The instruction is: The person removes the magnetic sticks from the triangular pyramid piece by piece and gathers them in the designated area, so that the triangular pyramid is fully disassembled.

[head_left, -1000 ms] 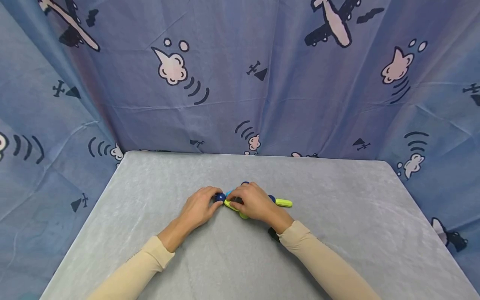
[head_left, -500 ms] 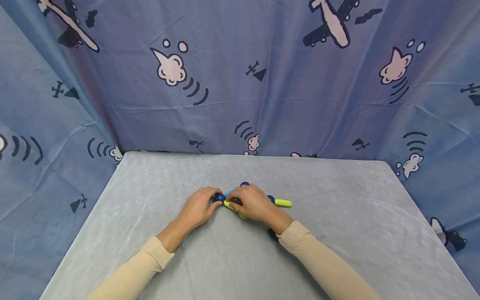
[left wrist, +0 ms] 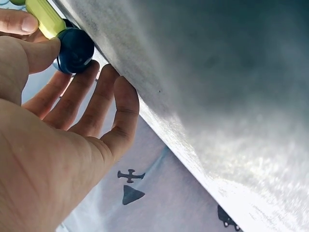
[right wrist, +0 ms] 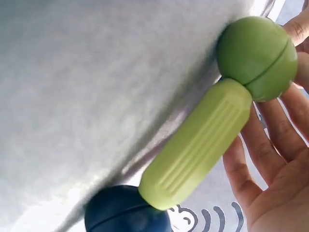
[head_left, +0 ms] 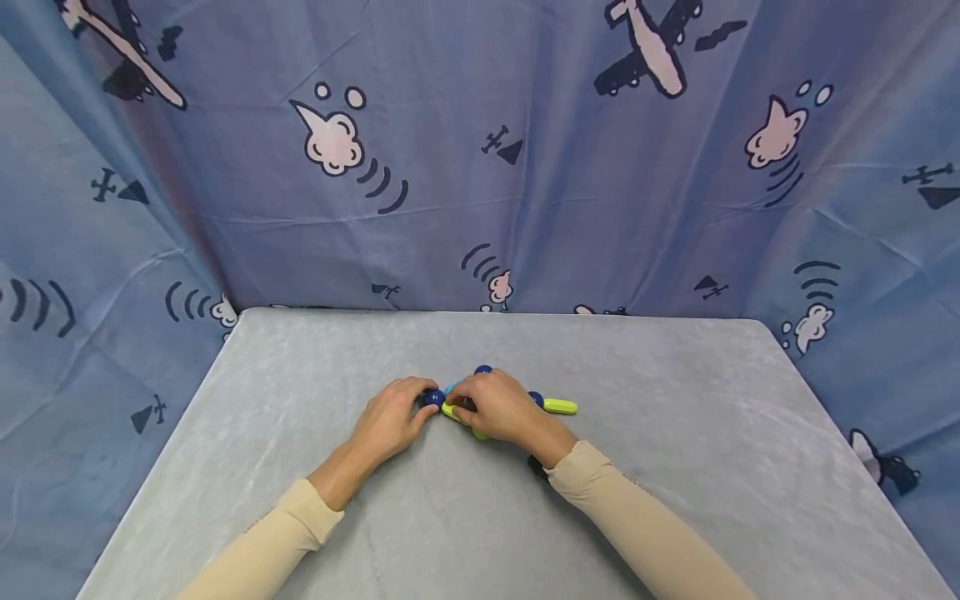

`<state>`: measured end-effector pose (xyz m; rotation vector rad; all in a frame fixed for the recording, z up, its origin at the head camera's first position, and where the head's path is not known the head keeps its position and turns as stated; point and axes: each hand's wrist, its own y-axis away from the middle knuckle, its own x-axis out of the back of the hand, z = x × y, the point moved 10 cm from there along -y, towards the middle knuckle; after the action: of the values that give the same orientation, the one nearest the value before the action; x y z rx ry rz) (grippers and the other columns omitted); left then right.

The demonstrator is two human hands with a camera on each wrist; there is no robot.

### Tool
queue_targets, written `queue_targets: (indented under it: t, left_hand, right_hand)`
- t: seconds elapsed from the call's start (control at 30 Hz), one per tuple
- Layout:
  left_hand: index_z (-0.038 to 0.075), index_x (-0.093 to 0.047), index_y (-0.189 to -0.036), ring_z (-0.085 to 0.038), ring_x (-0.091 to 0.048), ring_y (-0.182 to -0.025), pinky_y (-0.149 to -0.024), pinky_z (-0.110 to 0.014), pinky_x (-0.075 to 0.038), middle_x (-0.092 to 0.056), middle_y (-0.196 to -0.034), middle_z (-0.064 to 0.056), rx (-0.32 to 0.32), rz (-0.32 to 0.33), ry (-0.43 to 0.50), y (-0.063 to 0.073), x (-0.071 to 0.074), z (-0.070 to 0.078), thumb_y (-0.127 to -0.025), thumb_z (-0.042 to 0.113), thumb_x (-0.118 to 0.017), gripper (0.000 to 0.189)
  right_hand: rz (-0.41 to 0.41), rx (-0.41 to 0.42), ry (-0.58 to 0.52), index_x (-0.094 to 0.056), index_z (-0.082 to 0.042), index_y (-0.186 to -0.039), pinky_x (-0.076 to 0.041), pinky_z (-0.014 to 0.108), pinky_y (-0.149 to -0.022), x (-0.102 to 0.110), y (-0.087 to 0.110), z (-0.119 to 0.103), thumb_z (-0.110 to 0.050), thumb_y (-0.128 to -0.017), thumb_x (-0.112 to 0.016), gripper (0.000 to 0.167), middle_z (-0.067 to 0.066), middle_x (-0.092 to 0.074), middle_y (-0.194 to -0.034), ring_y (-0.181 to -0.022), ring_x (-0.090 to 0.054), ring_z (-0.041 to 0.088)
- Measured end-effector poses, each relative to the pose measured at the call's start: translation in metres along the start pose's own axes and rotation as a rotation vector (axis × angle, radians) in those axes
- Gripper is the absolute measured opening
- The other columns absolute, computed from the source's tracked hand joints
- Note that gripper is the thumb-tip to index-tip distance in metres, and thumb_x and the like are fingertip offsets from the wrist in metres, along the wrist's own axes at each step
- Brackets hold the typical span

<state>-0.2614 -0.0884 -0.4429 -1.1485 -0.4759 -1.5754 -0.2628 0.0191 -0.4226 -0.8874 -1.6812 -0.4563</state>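
The left hand (head_left: 386, 417), its forearm slanting over the desk (head_left: 420, 517), is gripping the leftmost of three dark blue balls (head_left: 432, 400) between thumb and bent fingers. Just beside it, the right hand (head_left: 501, 406) is pinching a lime rod (head_left: 452, 412) touching that ball, with one light blue rod (head_left: 449, 388) and one green ball (head_left: 480, 434) partly showing around its fingers. Farther right, a second lime rod (head_left: 560, 407) is sticking out, while the right wrist view is revealing a third, ribbed lime rod (right wrist: 195, 145) between green and dark blue balls, hidden from the head view.
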Motion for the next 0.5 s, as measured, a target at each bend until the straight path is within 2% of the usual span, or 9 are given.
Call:
queue_targets:
  t: [0.27,0.43,0.5]
  left_hand:
    - [0.015,-0.069,-0.116,-0.022,-0.066,-0.106,-0.087,-0.04,-0.055,-0.071,-0.113,-0.003,0.006,0.005,0.017,0.0007,0.001,0.0,-0.09,0.025,-0.074,0.028]
    - [0.015,-0.069,-0.116,-0.022,-0.066,-0.105,-0.087,-0.04,-0.055,-0.071,-0.113,-0.002,0.007,0.006,0.011,0.0006,0.0014,-0.0005,-0.09,0.026,-0.074,0.029]
    - [0.015,-0.069,-0.116,-0.022,-0.067,-0.105,-0.087,-0.04,-0.055,-0.071,-0.113,-0.003,0.007,0.003,0.01,0.0007,0.0012,-0.0012,-0.091,0.025,-0.074,0.028]
  right_hand:
    - [0.02,0.016,0.024,-0.078,-0.022,-0.1,-0.054,0.029,-0.074,0.0032,-0.0037,-0.0062,-0.023,-0.091,-0.073,0.011,-0.009,-0.076,-0.092,-0.077,-0.068,0.008]
    - [0.016,-0.031,0.008,-0.079,-0.023,-0.094,-0.054,0.024,-0.069,0.0026,-0.0074,-0.0041,-0.025,-0.091,-0.073,0.007,-0.01,-0.076,-0.087,-0.074,-0.067,0.005]
    - [0.015,-0.039,0.015,-0.079,-0.023,-0.091,-0.051,0.023,-0.063,0.0013,-0.0083,-0.0027,-0.024,-0.09,-0.073,0.006,-0.011,-0.075,-0.083,-0.068,-0.064,0.003]
